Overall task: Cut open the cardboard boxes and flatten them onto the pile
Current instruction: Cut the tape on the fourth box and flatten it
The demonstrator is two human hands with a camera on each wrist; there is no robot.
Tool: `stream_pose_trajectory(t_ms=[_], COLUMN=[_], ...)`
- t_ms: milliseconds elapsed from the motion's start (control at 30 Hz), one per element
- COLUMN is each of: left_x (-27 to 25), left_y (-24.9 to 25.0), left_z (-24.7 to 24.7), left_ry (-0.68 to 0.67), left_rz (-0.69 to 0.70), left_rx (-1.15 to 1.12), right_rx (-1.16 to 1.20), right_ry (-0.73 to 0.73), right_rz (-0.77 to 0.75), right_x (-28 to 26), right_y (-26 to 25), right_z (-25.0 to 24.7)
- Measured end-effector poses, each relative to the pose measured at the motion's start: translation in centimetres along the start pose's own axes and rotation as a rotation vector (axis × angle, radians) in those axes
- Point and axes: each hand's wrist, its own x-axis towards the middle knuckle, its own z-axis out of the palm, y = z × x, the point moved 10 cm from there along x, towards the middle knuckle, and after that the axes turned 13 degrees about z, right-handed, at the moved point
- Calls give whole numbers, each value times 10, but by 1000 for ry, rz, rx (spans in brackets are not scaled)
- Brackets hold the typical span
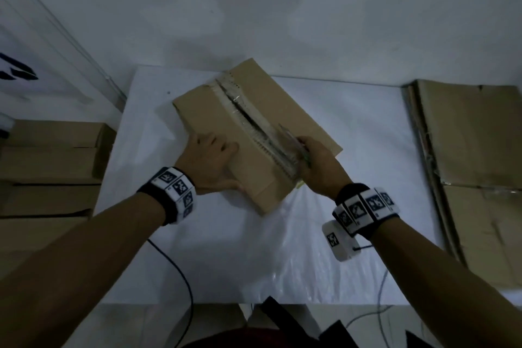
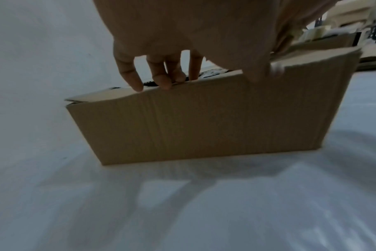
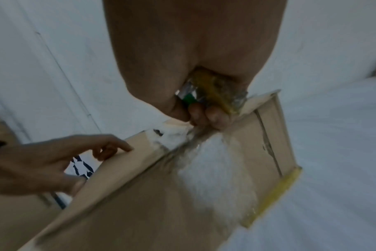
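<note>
A brown cardboard box (image 1: 285, 110) lies askew in the middle of the white table (image 1: 226, 257). Its taped top seam (image 1: 248, 118) is slit and gapes along most of its length. My left hand (image 1: 209, 158) lies on the box's left top flap with the fingers stretched out and the thumb down the near side. In the left wrist view the fingertips (image 2: 159, 79) rest on the top edge of the box (image 2: 204, 122). My right hand (image 1: 319, 167) grips a green and yellow cutter (image 3: 191, 100) at the near end of the seam, with torn clear tape bunched around it.
A pile of flattened cardboard (image 1: 474, 150) lies on the right of the table. Closed boxes (image 1: 50, 164) are stacked off the table's left side. A small white tagged device (image 1: 339, 240) hangs under my right wrist. A black cable (image 1: 180, 277) crosses the near table edge.
</note>
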Motion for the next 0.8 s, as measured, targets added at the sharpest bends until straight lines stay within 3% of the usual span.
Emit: stream_pose_trajectory(t_ms=[133, 200, 333, 467, 633, 800], left_x=[24, 37, 66, 87, 94, 93], left_y=[16, 18, 14, 7, 2, 3], left_z=[-12, -9, 0, -6, -12, -8], left_ry=[26, -67, -136, -124, -107, -199], left_rz=[93, 122, 60, 16, -61, -105], left_rx=[-3, -55, -182, -127, -164, -208], right_rx=[-10, -77, -254, -400, -424, -463], right_ry=[43, 17, -68, 42, 99, 98], right_rz=[0, -16, -10, 28, 17, 11], right_x=[-8, -10, -18, -22, -16, 0], right_y=[13, 5, -2, 3, 0, -7], right_z=[-4, -8, -12, -29, -38, -45])
